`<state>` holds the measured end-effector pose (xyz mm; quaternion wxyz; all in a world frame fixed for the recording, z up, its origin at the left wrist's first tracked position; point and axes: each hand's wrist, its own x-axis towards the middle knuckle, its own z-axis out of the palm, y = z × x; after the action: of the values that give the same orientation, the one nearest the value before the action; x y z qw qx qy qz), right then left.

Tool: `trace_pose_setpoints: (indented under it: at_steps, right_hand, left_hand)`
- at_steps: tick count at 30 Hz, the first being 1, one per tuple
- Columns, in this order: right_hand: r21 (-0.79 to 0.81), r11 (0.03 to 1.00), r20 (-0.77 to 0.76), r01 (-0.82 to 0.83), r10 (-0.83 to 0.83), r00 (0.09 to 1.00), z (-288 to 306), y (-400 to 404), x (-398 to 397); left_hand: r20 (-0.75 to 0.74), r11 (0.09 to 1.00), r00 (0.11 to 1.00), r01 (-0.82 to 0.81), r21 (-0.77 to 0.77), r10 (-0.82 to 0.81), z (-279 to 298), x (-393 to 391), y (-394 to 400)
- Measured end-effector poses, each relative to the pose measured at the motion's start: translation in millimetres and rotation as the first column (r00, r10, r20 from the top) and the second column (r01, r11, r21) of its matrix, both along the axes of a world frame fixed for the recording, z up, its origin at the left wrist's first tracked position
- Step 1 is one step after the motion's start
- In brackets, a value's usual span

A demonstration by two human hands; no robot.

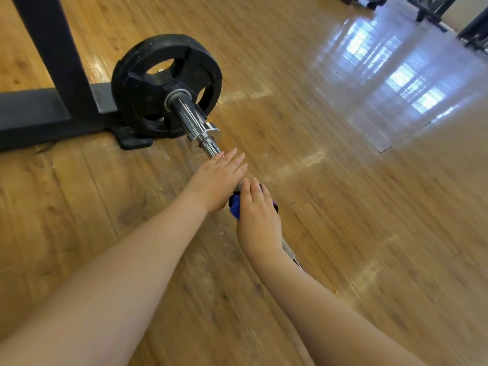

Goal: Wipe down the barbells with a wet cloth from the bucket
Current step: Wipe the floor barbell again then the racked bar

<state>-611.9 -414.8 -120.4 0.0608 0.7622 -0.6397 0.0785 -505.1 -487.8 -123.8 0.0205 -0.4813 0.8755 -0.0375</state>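
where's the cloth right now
In the head view, the blue cloth sits centre frame on the barbell shaft, under the right hand, beside the left hand.

— What sort of place is this?

— A gym, by the look of it. At upper left of the frame a black weight plate sits on the chrome sleeve of a barbell lying on the floor.

— Anything else?

— A black steel rack frame stands at far left, its base flat on the glossy wood-plank floor. At the top right corner, dark equipment frames stand blurred, and bright windows reflect in the polished floor there.
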Motion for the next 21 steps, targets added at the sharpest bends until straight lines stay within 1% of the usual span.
trace_pose_setpoints:
  at_steps: [3,5,8,10,12,13,15,16,17,21]
  right_hand:
    - [0.076,0.996,0.036,0.049,-0.052,0.998,-8.1,12.7,-11.6]
    - [0.076,0.994,-0.005,0.081,-0.081,0.997,-12.4,35.2,-26.5]
    - [0.152,0.982,-0.014,0.110,-0.109,0.994,-8.7,56.5,-37.3]
    - [0.176,0.975,-0.016,0.139,-0.138,0.990,-10.6,50.4,-35.0]
    - [0.172,0.971,0.003,0.166,-0.169,0.986,-8.6,34.8,-23.0]
    - [0.175,0.971,0.008,0.162,-0.166,0.986,-4.3,24.4,-13.8]
    - [0.185,0.978,-0.054,0.092,-0.083,0.995,4.7,-0.7,6.7]
    - [0.181,0.982,-0.053,0.044,-0.034,0.998,7.9,-13.5,14.8]
    - [0.199,0.979,-0.050,0.033,-0.024,0.998,10.9,-26.8,23.0]
    - [0.161,0.987,-0.020,0.004,-0.001,1.000,10.6,-61.1,43.9]
  left_hand:
    - [0.022,1.000,1.000,0.009,-0.005,-0.009,-0.5,5.5,7.1]
    - [0.050,1.000,0.999,0.020,-0.016,-0.019,0.0,11.9,11.0]
    - [0.088,1.000,0.996,0.000,-0.022,0.002,-0.4,25.0,13.8]
    - [0.106,0.999,0.994,-0.029,-0.021,0.031,1.0,34.1,14.2]
    - [0.164,0.998,0.985,-0.043,-0.041,0.050,4.4,41.1,14.5]
    - [0.184,0.996,0.980,-0.064,-0.065,0.075,5.0,45.2,14.6]
    - [0.180,0.986,0.973,-0.121,-0.116,0.141,6.2,55.1,12.6]
    - [0.176,0.983,0.972,-0.134,-0.128,0.156,6.8,60.3,11.7]
    - [0.177,0.982,0.971,-0.138,-0.133,0.160,7.3,65.3,11.1]
    - [0.178,0.981,0.972,-0.132,-0.141,0.156,6.4,77.1,11.2]
